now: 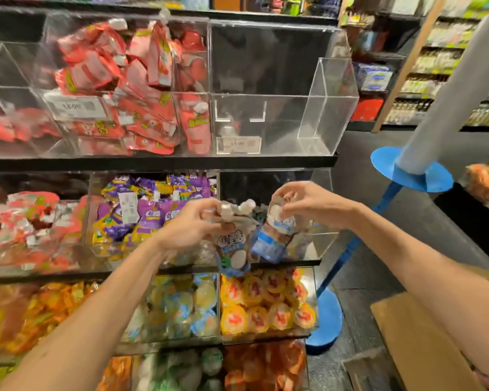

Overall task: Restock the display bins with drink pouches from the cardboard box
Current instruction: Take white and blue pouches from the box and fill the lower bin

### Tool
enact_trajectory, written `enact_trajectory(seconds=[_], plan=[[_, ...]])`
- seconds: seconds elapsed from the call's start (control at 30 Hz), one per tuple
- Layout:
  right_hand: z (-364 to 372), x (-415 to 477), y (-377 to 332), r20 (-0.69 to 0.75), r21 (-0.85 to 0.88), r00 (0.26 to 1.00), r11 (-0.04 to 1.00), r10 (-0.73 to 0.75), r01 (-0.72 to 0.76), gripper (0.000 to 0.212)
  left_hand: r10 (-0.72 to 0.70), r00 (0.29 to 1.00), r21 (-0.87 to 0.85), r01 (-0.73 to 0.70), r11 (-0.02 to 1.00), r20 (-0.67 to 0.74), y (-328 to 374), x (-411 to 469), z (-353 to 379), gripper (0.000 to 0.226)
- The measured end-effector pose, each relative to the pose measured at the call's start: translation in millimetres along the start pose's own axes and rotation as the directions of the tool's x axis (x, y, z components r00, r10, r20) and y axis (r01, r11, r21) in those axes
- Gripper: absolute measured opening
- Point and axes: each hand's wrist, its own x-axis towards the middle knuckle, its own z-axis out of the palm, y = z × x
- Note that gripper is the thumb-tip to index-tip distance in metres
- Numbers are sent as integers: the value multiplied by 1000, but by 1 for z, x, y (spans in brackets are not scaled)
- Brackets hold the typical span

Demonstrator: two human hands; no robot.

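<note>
Head view: a shelving unit [158, 162] of clear acrylic bins is faced, its tiers packed with red, purple and yellow snacks, while the top-right bin [271, 122] stands bare behind its price tag. At the right end of the second tier, a nearly bare bin [319, 244] is being filled. A flap of the cardboard box [418, 345] is seen at the lower right, kept within reach. Blue-and-white drink pouches are held by their white caps over that bin's open front, apparently so they can be dropped in. One pouch [232, 249] is pinched by the left hand [192, 227]; another [277, 235] is pinched by the right hand [305, 204].
</note>
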Motion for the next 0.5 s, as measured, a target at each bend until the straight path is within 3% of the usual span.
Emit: enact_trajectory(seconds=[0.17, 0.27, 0.43, 0.5], plan=[[6, 34, 31, -158, 312, 967, 939, 199, -142, 31, -44, 999, -7, 44, 999, -5, -2, 12, -30, 50], [22, 67, 49, -251, 528, 912, 835, 325, -152, 30, -63, 998, -62, 63, 996, -8, -5, 18, -40, 53], [59, 144, 71, -229, 735, 823, 646, 520, -204, 48, -127, 991, -77, 124, 989, -36, -3, 27, -41, 63], [70, 172, 80, -170, 804, 817, 557, 552, -209, 32, -156, 986, -70, 152, 986, -51, 1, 32, -38, 59]])
